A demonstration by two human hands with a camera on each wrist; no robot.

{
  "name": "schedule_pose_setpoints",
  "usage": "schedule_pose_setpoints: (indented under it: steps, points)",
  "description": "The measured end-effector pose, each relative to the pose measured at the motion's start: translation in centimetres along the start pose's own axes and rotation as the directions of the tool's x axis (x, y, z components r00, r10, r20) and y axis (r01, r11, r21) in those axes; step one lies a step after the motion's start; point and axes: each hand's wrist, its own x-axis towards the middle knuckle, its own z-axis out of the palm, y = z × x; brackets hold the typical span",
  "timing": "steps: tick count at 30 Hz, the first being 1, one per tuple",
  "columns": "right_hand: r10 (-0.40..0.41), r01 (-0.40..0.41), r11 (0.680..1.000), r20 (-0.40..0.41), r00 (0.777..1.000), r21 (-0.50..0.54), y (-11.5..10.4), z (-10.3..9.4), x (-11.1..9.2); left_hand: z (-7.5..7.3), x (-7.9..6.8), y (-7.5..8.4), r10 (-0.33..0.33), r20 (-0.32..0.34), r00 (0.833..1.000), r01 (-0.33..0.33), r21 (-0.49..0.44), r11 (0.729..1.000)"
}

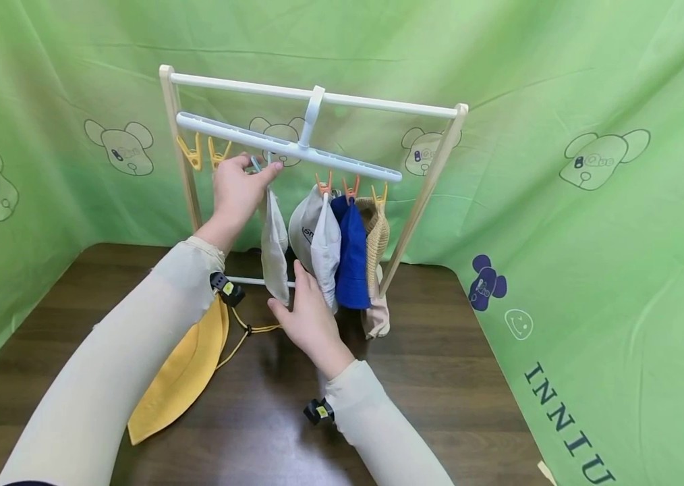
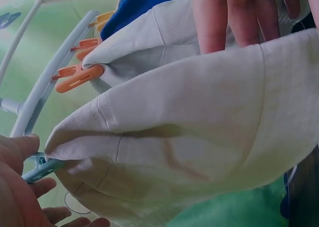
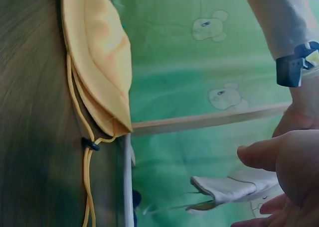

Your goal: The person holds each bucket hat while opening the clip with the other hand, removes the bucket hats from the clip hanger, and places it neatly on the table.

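Observation:
An off-white bucket hat (image 1: 274, 246) hangs from a light-blue clothespin (image 2: 42, 170) on the pale blue clip hanger (image 1: 239, 140). My left hand (image 1: 239, 185) is up at this clothespin, thumb and fingers spread loosely around it. Lower down, my right hand (image 1: 311, 322) has its fingers extended between the off-white hat and a light grey hat (image 1: 325, 236). In the left wrist view, the right hand's fingers overlap the off-white hat's far side. Orange clothespins hold the grey hat and a blue hat (image 1: 352, 256); a yellow one holds a tan knit hat (image 1: 376, 236).
A yellow hat (image 1: 187, 364) with a cord lies on the brown table (image 1: 427, 405) under my left arm. The hanger hooks over a rack's white top bar (image 1: 245, 88). Two yellow clothespins (image 1: 196, 155) hang at its left end. Green printed cloth (image 1: 591, 236) surrounds the table.

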Motion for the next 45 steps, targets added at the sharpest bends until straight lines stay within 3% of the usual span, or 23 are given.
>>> schedule_pose_setpoints:
  steps: [14, 22, 38, 45]
  points:
    - [-0.012, -0.010, 0.982, -0.113, 0.994, -0.190, 0.2, 1.3, 0.5, -0.3, 0.0, 0.1, -0.044, 0.034, 0.998, 0.045, -0.022, 0.999]
    - [-0.037, 0.012, 0.980, -0.122, 0.992, -0.198, 0.7, 2.3, 0.5, -0.3, 0.0, 0.2, -0.078, 0.068, 0.995, 0.079, -0.008, 0.997]
    - [-0.095, 0.061, 0.976, -0.159, 0.983, -0.207, 1.2, 2.6, 0.7, -0.3, 0.2, 0.1, -0.077, 0.076, 0.994, 0.080, -0.040, 0.996]
    - [-0.067, 0.038, 0.983, -0.155, 0.986, -0.181, 1.1, 2.7, 0.8, -0.5, 0.3, -0.2, -0.065, 0.084, 0.994, 0.071, -0.071, 0.995]
